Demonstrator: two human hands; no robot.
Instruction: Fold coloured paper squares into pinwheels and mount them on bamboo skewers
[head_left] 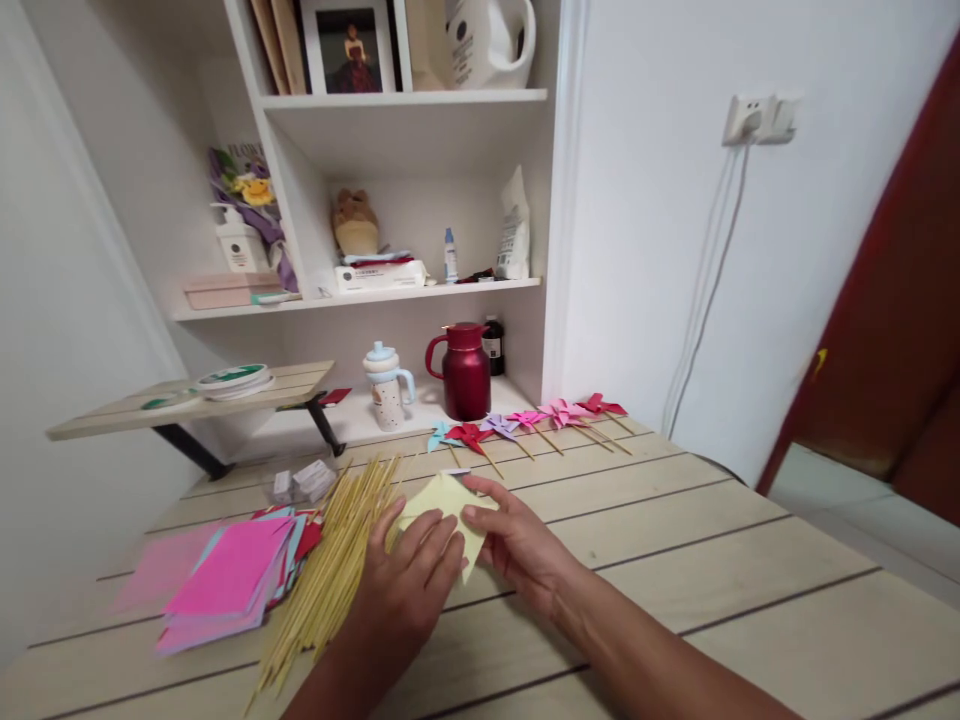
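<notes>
The 2 hands are close together over the slatted tabletop (720,555), sharing a pale yellow paper sheet (442,494) directly in front of the person. The right hand (520,543) pinches its right side, thumb on top and fingers behind, which probably keeps the sheet from shifting. The left hand (411,572) lays its fingers across the paper's face, likely pressing it flat; whether its thumb grips underneath cannot be told.

Just left of that hand, thin wooden sticks (330,565) lie loosely bundled lengthwise, seemingly so that each can be drawn out singly. Farther left is a stack of coloured paper (232,570), pink uppermost, its sheets fanned unevenly, which should make them easy to separate.

Along the back edge, the red pinwheel (469,437) lies in a row with others in cyan, lavender and pink. Their heads are toward the cabinet and their sticks point nearer the person, presumably keeping the vanes away from the working hands.
</notes>
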